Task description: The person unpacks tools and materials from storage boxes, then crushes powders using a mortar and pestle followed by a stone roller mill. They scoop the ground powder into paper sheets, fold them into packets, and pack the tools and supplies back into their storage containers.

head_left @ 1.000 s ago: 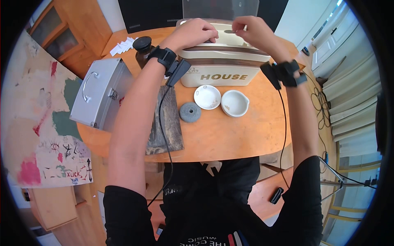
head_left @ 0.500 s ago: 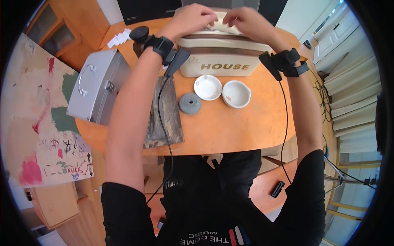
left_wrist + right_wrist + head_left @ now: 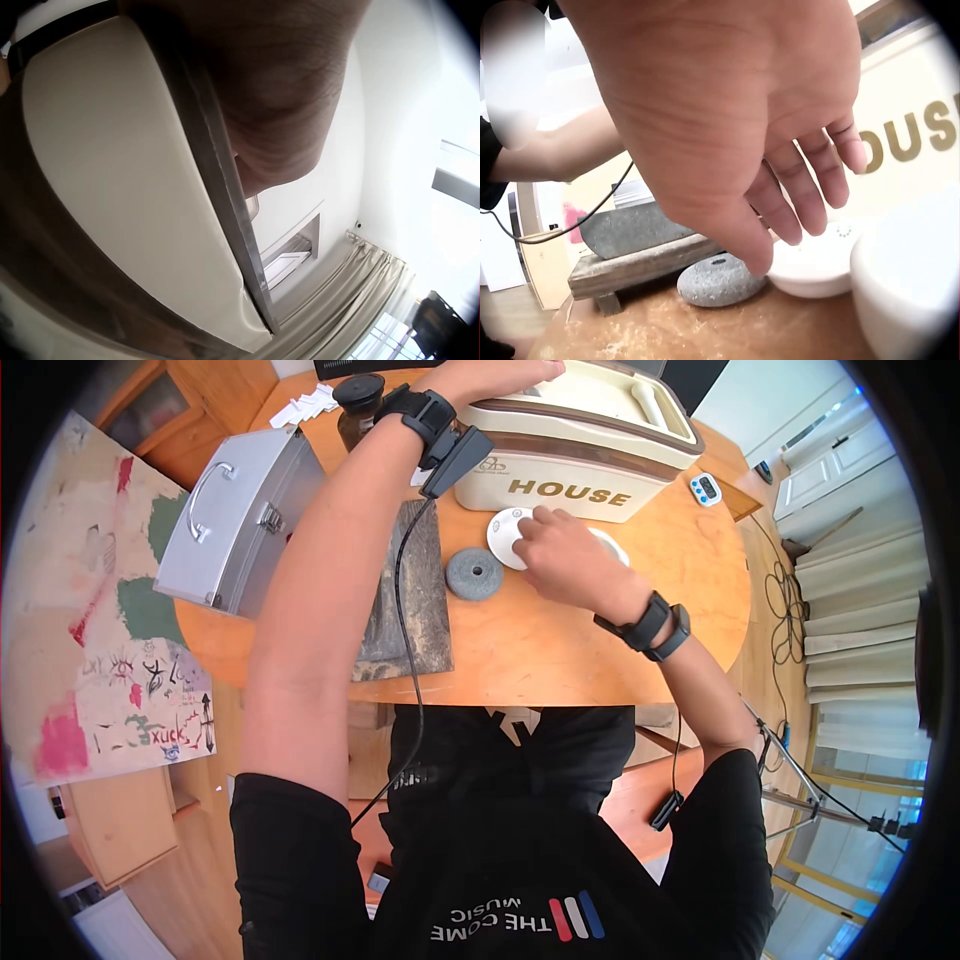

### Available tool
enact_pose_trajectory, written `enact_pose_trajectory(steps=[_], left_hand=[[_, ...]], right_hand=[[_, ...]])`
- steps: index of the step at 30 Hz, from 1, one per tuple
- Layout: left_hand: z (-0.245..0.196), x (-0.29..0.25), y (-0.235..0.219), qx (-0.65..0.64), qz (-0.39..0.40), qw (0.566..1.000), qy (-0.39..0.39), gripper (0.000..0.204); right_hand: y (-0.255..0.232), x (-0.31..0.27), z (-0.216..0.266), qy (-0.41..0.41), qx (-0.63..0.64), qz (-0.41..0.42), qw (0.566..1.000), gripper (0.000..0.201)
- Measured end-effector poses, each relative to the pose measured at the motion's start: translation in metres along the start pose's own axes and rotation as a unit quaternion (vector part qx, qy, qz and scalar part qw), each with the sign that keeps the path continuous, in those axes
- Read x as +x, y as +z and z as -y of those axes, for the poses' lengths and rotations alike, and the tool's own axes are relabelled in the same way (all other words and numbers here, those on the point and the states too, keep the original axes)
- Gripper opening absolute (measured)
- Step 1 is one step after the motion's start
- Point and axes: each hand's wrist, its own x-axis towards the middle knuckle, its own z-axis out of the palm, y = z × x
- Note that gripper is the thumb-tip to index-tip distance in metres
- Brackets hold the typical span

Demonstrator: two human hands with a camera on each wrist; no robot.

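My right hand (image 3: 570,560) hovers over a small white dish (image 3: 507,540), its fingers spread loosely downward with nothing between them. In the right wrist view the thumb is nearest a grey stone disc (image 3: 721,281) with a hole in its middle, beside the dish (image 3: 814,274). A white spouted bowl (image 3: 911,292) stands close by, mostly hidden under the hand in the head view. My left hand (image 3: 495,378) is at the top of the cream HOUSE box (image 3: 570,495); its fingers are largely hidden or cut off. A white rod with a rounded end (image 3: 645,402) lies in the box's top.
A silver case (image 3: 235,525) and a dark brown jar (image 3: 357,410) stand on the left. A grey block (image 3: 634,229) sits on a footed wooden board (image 3: 641,266). A small timer (image 3: 705,489) lies right of the box. Cables hang from both wrists.
My right hand has left the box's top and come down toward me to the white dish. The left hand stays at the box. The head view has shifted, putting the box higher.
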Motion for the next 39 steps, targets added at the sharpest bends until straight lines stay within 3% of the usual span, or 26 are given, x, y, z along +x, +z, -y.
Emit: enact_pose_trajectory(steps=[3,9,12,16,19,20,21,25,28,30,32,35,39], left_hand=[[0.007,0.003,0.005,-0.001,-0.021,1.000,0.018,0.035],[0.014,0.008,0.007,0.005,-0.038,0.999,0.034,0.035],[0.012,0.007,0.006,0.002,-0.038,0.999,0.035,0.036],[0.011,0.008,0.003,-0.035,-0.035,0.999,0.012,0.038],[0.028,0.016,0.008,-0.027,-0.045,0.995,0.080,0.046],[0.026,0.015,0.008,-0.116,-0.046,0.992,0.033,0.051],[0.023,0.015,0.007,-0.201,-0.046,0.978,-0.015,0.055],[0.004,0.007,-0.003,-0.276,-0.095,0.954,-0.069,0.056],[0.026,0.019,0.001,-0.210,-0.135,0.968,-0.003,0.059],[0.028,0.018,-0.002,-0.206,-0.104,0.973,-0.009,0.070],[0.016,0.013,-0.007,-0.172,-0.045,0.984,-0.028,0.065],[0.014,0.010,-0.002,-0.135,-0.060,0.989,-0.025,0.063],[0.021,0.017,0.005,-0.104,-0.077,0.992,0.004,0.062]], right_hand=[[0.022,0.000,0.007,-0.021,-0.042,-0.013,0.999,0.003],[0.006,-0.008,0.014,-0.025,-0.069,-0.036,0.997,0.005],[-0.019,-0.017,0.015,-0.033,-0.021,-0.095,0.995,0.006],[-0.092,-0.020,0.010,-0.014,0.016,-0.136,0.991,0.008],[-0.133,-0.008,-0.015,0.010,-0.002,-0.216,0.976,0.007],[-0.142,-0.002,-0.028,0.012,-0.025,-0.220,0.975,0.007],[-0.147,0.007,-0.043,0.020,-0.030,-0.213,0.976,0.005],[-0.146,0.049,-0.101,0.039,-0.047,-0.194,0.979,0.005],[-0.142,0.071,-0.117,0.042,-0.040,-0.141,0.988,0.009],[-0.140,0.076,-0.119,0.061,-0.022,-0.105,0.992,0.012],[-0.140,0.068,-0.125,0.054,-0.036,-0.098,0.993,0.012],[-0.138,0.046,-0.144,0.113,-0.042,-0.053,0.991,0.013],[-0.125,0.017,-0.163,0.140,-0.029,-0.066,0.987,0.016]])
